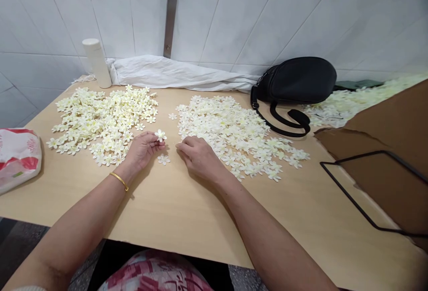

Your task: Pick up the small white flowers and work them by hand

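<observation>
Left hand (pixel 142 149) pinches a white flower (pixel 160 135) between its fingertips. A loose flower (pixel 163 160) lies flat on the surface (pixel 160 211) at that hand's four o'clock, nearer to it than to the right hand (pixel 200 157). The right fingers are bent together; whether they grip anything, I cannot tell. One flower pile (pixel 110 117) sits at the left hand's ten o'clock.

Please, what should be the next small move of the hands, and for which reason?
I would probably bring the right hand a little left, toward the raised flower: the left hand holds it in its fingers, and the right hand is close by but not touching it.
</observation>
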Demonstrator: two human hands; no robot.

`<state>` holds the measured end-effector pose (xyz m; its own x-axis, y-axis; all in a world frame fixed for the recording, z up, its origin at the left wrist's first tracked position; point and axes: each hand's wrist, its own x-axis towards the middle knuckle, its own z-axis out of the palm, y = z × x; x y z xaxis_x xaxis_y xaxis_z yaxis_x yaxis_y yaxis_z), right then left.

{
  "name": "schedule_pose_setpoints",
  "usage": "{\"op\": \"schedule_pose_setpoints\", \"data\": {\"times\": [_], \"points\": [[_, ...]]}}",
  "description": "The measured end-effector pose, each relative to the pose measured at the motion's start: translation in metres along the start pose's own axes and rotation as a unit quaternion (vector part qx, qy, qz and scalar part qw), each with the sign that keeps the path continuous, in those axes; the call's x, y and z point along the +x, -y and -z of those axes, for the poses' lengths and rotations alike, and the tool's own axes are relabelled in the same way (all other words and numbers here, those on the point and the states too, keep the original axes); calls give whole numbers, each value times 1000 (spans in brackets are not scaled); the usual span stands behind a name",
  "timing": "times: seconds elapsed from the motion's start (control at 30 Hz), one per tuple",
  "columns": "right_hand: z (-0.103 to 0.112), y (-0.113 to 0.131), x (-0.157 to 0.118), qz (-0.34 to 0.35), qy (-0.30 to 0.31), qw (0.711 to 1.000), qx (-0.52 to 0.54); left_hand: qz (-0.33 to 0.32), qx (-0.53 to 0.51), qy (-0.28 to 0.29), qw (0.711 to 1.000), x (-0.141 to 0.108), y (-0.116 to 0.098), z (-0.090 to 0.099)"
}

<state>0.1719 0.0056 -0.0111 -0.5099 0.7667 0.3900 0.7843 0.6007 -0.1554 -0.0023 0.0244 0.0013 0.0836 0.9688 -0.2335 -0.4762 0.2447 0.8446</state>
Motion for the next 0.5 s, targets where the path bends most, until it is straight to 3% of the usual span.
{"op": "schedule_pose_setpoints", "data": {"times": [0.13,0.23,0.37,0.5], "points": [[-3,5,-1,34,-38,997,60,-13,-2,0,1000,0,0,0],[-6,14,-2,84,-34,992,91,-28,-10,-9,1000,2,-1,3],[-9,24,-2,113,-8,992,52,-20,-8,-21,1000,3,-4,4],[-12,16,1,76,-3,997,-17,-22,-6,-20,1000,1,-5,0]]}}
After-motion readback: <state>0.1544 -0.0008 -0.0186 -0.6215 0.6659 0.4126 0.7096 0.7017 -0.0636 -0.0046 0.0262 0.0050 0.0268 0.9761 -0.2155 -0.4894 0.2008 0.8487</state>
